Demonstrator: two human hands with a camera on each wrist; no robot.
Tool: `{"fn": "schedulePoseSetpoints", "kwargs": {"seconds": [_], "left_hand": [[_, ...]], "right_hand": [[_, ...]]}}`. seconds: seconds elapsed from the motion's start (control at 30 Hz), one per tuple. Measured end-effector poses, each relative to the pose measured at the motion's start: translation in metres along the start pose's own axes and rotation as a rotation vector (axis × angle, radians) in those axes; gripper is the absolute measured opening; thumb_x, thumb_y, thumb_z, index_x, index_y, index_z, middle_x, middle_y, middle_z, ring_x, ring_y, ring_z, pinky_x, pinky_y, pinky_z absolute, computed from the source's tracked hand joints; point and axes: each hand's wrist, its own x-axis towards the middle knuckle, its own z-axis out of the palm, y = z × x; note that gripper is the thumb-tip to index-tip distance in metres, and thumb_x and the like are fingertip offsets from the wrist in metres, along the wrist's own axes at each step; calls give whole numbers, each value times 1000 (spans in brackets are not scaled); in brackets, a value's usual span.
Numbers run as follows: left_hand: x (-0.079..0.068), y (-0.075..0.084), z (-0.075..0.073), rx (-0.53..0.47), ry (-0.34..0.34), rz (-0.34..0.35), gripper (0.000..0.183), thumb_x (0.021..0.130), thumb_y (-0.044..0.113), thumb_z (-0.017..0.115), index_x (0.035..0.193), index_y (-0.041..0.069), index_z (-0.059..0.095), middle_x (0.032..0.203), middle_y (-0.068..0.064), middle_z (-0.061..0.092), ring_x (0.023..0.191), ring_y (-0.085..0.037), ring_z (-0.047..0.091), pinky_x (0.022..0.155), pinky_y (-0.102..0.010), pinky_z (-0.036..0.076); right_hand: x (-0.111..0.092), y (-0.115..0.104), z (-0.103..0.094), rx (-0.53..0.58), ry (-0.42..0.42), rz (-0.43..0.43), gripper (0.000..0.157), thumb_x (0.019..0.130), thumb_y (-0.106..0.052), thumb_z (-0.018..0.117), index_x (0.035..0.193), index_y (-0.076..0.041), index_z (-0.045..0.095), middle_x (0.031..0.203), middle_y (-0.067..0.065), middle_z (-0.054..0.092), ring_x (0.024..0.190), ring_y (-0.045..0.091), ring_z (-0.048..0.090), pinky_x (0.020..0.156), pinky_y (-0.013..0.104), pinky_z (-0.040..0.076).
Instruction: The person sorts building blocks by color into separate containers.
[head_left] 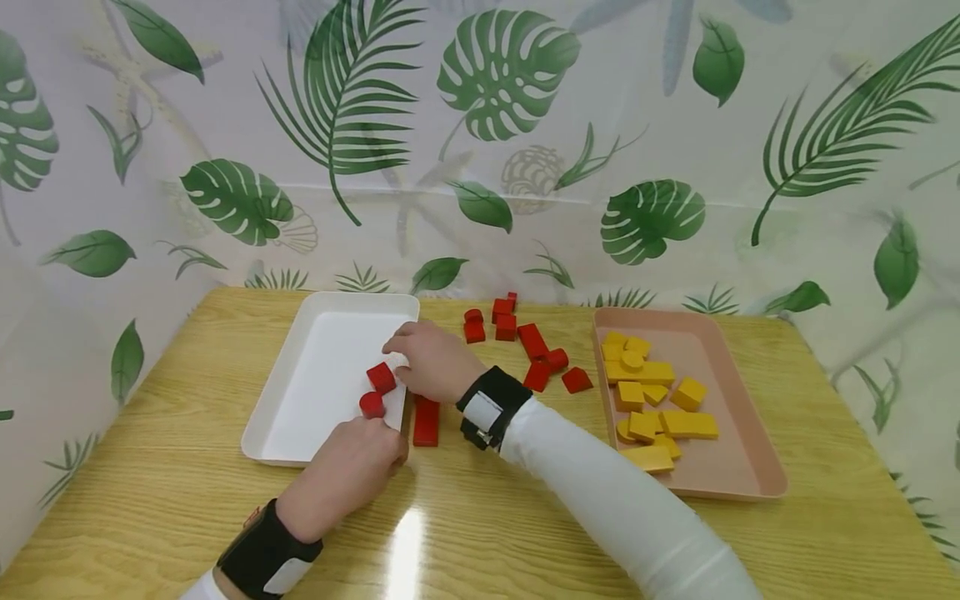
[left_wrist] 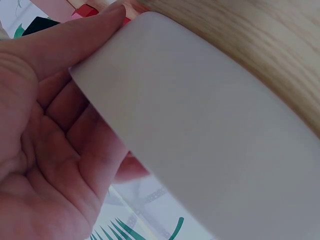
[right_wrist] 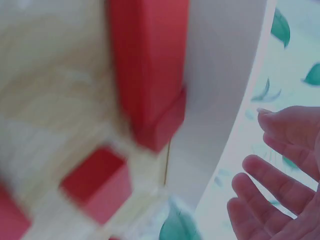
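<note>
My left hand (head_left: 351, 468) grips the near right corner of the white tray (head_left: 315, 392). In the left wrist view its thumb lies along one side of the tray's wall (left_wrist: 190, 120) and its fingers are behind the rim. My right hand (head_left: 437, 363) hovers over the tray's right rim, fingers spread loosely and nothing seen between them in the right wrist view. A red cube (head_left: 381, 378) and a red cylinder (head_left: 371, 405) are in the tray, near both hands. Against the tray's outer right side lies a long red block (head_left: 426, 423), partly hidden by the right hand.
Several red blocks (head_left: 532, 342) lie scattered on the wooden table (head_left: 510, 533) between the two trays. On the right, a pink tray (head_left: 738, 417) holds several yellow blocks (head_left: 690, 425). A leaf-patterned cloth (head_left: 555, 225) hangs behind the table.
</note>
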Motion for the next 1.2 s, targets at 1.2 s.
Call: {"fn": "schedulePoseSetpoints", "kwargs": {"seconds": [1.2], "left_hand": [[-1, 2, 1, -46, 13, -2, 35, 68, -6, 51, 49, 20, 37, 55, 10, 16, 52, -8, 22, 45, -24, 16]], "right_hand": [[-98, 149, -20, 60, -75, 381, 24, 83, -27, 63, 102, -14, 65, 82, 1, 58, 74, 20, 51, 67, 30, 42]]}}
